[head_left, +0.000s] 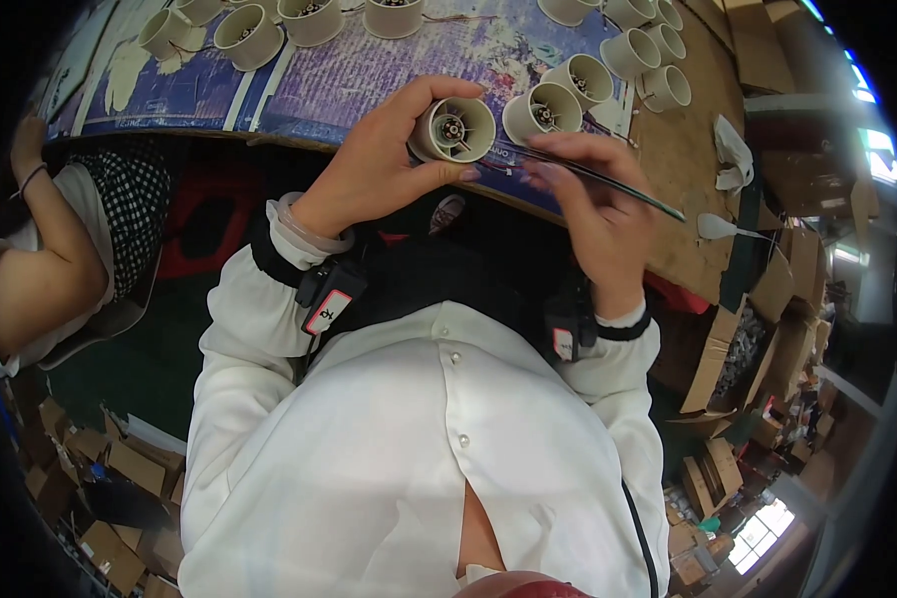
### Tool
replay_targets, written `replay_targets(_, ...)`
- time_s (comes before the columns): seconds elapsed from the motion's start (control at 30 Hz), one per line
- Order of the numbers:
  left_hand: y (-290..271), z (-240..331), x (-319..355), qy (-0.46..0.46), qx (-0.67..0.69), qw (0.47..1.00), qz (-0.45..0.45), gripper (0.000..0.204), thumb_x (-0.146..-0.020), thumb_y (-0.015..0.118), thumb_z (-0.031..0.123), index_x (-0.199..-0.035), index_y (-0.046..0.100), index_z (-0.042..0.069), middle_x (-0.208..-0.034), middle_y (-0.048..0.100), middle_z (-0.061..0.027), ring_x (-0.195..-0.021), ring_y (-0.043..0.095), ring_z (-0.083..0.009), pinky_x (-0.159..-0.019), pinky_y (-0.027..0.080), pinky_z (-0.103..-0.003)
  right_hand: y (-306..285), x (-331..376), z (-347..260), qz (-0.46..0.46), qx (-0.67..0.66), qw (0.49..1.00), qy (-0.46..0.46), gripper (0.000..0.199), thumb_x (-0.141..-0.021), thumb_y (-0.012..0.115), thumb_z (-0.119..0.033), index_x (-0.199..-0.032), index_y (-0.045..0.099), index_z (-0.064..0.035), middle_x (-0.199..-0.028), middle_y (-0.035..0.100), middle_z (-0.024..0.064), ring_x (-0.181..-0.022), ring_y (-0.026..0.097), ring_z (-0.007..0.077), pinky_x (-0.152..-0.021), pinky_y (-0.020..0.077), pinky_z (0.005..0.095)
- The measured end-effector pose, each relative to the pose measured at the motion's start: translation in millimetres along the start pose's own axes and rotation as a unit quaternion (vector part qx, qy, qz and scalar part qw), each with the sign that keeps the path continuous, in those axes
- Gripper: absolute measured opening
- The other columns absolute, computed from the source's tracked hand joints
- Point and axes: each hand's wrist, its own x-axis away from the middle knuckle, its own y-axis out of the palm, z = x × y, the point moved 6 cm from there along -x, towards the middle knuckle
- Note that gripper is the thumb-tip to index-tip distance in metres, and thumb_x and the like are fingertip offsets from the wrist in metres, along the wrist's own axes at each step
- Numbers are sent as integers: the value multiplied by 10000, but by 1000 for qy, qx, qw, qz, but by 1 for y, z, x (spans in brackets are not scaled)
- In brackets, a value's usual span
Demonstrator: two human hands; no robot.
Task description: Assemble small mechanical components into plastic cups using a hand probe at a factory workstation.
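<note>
My left hand (374,154) is wrapped around a cream-coloured round housing (420,140) at the table's near edge. The housing's mouth is turned up toward me, showing a small motor with copper-coloured parts and thin wires inside. Between the fingers of my right hand (603,189) is a long, thin pair of tweezers (618,183). Their tips point left toward the housing's rim, and the back end sticks out to the right past my hand. Thin wires with a small white connector (509,171) hang between the two hands. Two like housings (542,113) stand just beyond my right hand.
More cream housings (249,38) stand along the far side of the table, with others (631,53) at the right. A white squeeze bottle (716,226) and a crumpled white bag (733,154) lie right. Cardboard boxes (716,359) crowd the floor; another person (55,229) sits left.
</note>
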Motion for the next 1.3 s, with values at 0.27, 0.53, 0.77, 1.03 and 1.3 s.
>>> replay_targets(0.27, 1, 0, 0, -15, 2, 1000, -2, 623, -748, 802, 113, -1290, 499, 69, -1184, 578, -90, -1062, 602, -225, -885, 501, -321, 15, -14, 11, -54, 184, 979, -68, 114, -870, 686, -23, -976, 647, -9, -968, 650, 57, -880, 608, 127, -745, 490, 240)
replay_targets(0.53, 2, 1, 0, -63, -2, 997, -49, 634, -794, 734, -14, -1341, 420, 50, -1307, 522, -80, -1172, 541, -158, -997, 456, -287, 20, -22, 4, -81, 235, 954, -168, 116, -834, 706, -28, -937, 655, -10, -887, 633, 62, -783, 601, 153, -690, 470, 252)
replay_targets(0.77, 1, 4, 0, -39, 23, 999, -14, 615, -750, 792, 84, -1288, 494, 56, -1217, 558, -93, -1103, 584, -234, -925, 481, -324, 21, -26, 0, -83, 251, 952, -157, 112, -806, 720, -30, -900, 661, -14, -828, 613, 57, -758, 586, 185, -652, 449, 284)
replay_targets(1.03, 2, 1, 0, -47, 37, 998, -16, 622, -749, 789, 69, -1292, 485, 52, -1231, 552, -97, -1127, 569, -238, -940, 473, -327, 22, -25, -1, -70, 247, 953, -159, 107, -797, 723, -36, -884, 664, -17, -831, 616, 65, -742, 578, 195, -643, 441, 293)
replay_targets(1.3, 3, 3, -1, -49, 6, 997, -51, 630, -796, 718, -33, -1342, 414, 46, -1288, 516, -75, -1142, 543, -141, -972, 461, -282, 21, -24, -2, -59, 261, 951, -157, 106, -793, 719, -34, -879, 660, -18, -834, 615, 73, -753, 584, 216, -653, 446, 306)
